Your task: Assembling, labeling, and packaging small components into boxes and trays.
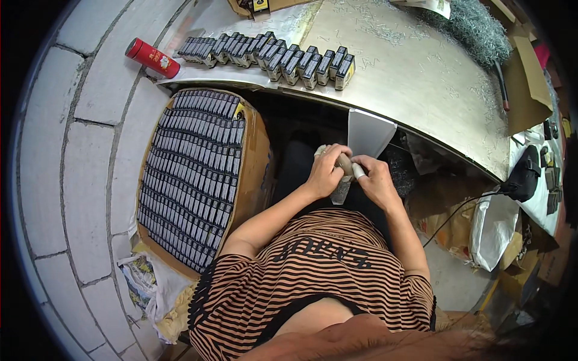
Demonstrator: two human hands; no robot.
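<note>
Head view: both hands meet over the lap, left hand [325, 173] and right hand [372, 179] with fingers pinching a small clear packet [342, 188]. It could slip to the floor, away from the carton [256, 174] at nine o'clock.

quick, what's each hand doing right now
Left hand: closed around a small brownish object.
Right hand: fingers pinched on the same object, one fingertip capped in white.
</note>
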